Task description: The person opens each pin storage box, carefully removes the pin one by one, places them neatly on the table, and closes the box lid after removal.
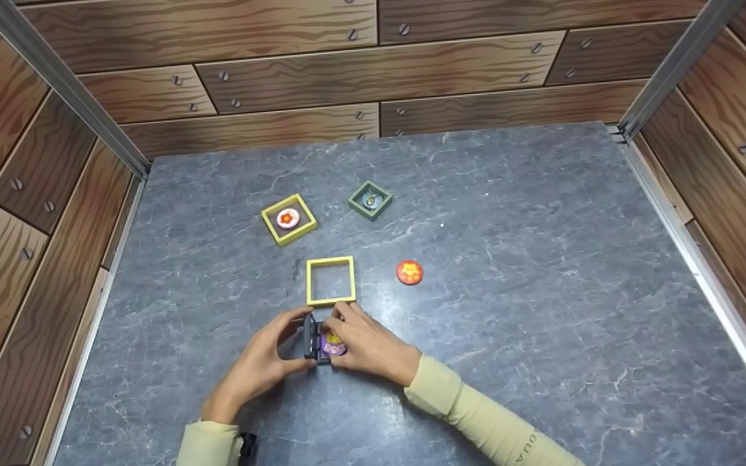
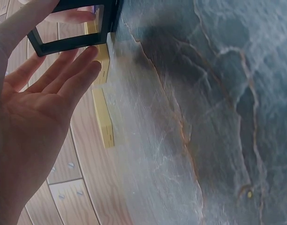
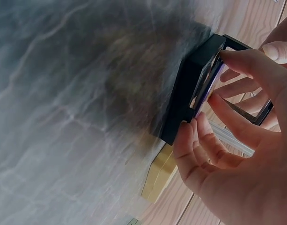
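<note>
Seemingly midway, gripping black hinged box [image 1: 311, 336] in left hand [image 1: 263, 353] and purple badge [image 1: 335, 343] at its base in right hand [image 1: 370, 343], with white badge [image 1: 288, 218] and blue badge [image 1: 371, 199] framed beyond it, orange-red badge [image 1: 410, 272] unframed beyond-right.

Nearest, we list case [image 1: 309, 336]; behind it, frame [image 1: 331, 261]; right of that, loose disc [image 1: 410, 272]. Farther back: left disc [image 1: 287, 218] in left box [image 1: 298, 235], right disc [image 1: 371, 199] in right box [image 1: 360, 210].

The black box [image 3: 192, 77] is open between the left hand [image 1: 258, 359] and the right hand [image 1: 373, 343]. Its windowed lid [image 1: 309, 336] stands raised, held by the left hand. The purple and yellow disc [image 1: 333, 347] is at the box's opening, in the right hand's fingers.
</note>
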Motion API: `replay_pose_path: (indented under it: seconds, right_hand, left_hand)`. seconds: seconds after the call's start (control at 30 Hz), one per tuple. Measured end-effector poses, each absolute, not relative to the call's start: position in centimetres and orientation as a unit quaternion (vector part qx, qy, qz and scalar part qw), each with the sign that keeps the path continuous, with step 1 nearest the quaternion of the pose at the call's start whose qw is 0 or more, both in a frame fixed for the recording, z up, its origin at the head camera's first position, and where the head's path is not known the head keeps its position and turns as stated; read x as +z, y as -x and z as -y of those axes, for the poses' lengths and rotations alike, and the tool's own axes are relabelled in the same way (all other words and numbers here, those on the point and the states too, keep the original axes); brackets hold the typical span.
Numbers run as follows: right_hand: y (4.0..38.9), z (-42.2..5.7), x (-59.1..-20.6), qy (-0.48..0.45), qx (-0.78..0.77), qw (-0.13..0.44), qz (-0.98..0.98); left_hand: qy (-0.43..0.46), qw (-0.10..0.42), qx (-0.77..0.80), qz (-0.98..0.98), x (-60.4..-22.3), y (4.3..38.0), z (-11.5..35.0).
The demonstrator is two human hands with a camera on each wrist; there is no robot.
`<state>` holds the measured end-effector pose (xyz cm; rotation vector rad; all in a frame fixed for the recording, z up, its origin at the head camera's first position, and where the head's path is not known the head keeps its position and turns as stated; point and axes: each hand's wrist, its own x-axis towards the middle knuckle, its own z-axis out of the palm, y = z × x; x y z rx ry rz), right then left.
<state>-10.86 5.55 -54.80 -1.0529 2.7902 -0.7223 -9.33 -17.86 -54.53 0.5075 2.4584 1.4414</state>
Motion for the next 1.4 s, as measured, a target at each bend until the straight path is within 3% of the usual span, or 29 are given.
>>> replay_pose_path:
  seconds: [0.4, 1.03, 1.4]
  right_hand:
    - [10.5, -7.9, -54.7, 0.292, -0.324, 0.069, -0.897]
    - [10.5, -13.8, -55.1, 0.225, -0.348, 0.006, -0.910]
    - [10.1, -15.7, -55.7, 0.200, -0.337, 0.001, -0.920]
  left_hand:
    - [-0.162, 0.118, 0.490, -0.849, -54.3, 9.2, 17.7]
    - [-0.162, 0.113, 0.491, -0.848, -54.5, 9.0, 17.7]
    - [-0.162, 0.109, 0.484, -0.853, -54.5, 9.0, 17.8]
